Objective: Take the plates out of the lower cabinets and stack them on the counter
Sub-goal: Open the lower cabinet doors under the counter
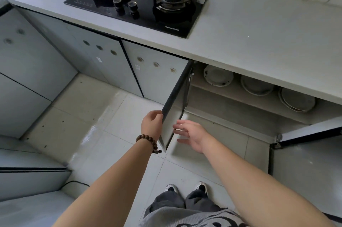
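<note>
Pale grey counter (pixel 259 32) across the top of the view. Below it, light tiled floor (pixel 111 125) and a run of grey lower cabinets, with one open cabinet (pixel 222 102), both doors swung out: left door (pixel 174 108) edge-on toward the camera, right door (pixel 311 130) out at the right side. Black two-burner gas hob (pixel 140 4) set into the counter, up and to the left of the open cabinet.

On the upper shelf inside, just under the counter, white plates in three small stacks side by side: left stack (pixel 218 77), middle stack (pixel 257 85), right stack (pixel 297 100).

Left hand (pixel 151 125) gripping the left door's outer edge, fingers curled round it. Right hand (pixel 192 134) open, fingers spread, holding nothing, just beside the same door's inner face; contact impossible to tell. Brown bead bracelet (pixel 148 142) on the left wrist.
</note>
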A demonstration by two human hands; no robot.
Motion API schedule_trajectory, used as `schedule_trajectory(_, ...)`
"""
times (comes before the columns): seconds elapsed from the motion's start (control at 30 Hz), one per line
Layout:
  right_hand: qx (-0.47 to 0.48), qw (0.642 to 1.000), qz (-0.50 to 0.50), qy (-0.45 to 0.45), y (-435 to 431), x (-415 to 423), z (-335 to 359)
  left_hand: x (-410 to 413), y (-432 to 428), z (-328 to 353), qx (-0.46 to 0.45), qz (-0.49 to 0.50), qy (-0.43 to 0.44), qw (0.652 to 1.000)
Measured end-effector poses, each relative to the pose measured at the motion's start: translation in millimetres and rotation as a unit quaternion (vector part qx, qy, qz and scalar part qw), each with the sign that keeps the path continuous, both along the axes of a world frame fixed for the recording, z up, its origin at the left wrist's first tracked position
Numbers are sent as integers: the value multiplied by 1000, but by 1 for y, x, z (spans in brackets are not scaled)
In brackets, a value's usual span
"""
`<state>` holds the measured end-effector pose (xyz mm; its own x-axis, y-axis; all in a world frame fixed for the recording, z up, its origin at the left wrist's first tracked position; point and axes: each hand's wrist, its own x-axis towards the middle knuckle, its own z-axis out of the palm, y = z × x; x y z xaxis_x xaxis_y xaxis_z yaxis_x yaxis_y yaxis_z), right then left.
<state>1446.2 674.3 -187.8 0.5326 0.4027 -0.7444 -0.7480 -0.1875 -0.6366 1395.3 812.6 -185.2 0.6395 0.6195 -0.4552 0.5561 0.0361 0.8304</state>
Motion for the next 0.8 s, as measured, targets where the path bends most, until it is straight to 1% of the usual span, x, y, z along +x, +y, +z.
schedule_trajectory(0.03,-3,1000,-13,-12,-8,4,0,4,-4,1,10,-3,-13,1000)
schedule_trajectory(0.1,-17,997,-46,-51,-24,11,2,15,-14,4,0,-22,-40,999)
schedule_trajectory(0.23,-46,978,-166,-121,-68,29,11,38,-42,7,-75,-71,-67,992)
schedule_trajectory(0.33,-61,959,-240,-137,-108,37,18,54,-68,7,-116,-96,-70,986)
schedule_trajectory(0.5,-77,926,-341,-140,-166,41,24,77,-105,6,-143,-114,-82,980)
schedule_trajectory(0.63,-83,914,-373,-137,-194,48,22,93,-128,7,-148,-107,-90,979)
schedule_trajectory(0.8,-75,917,-371,-124,-215,77,12,121,-153,4,-141,-104,-90,980)
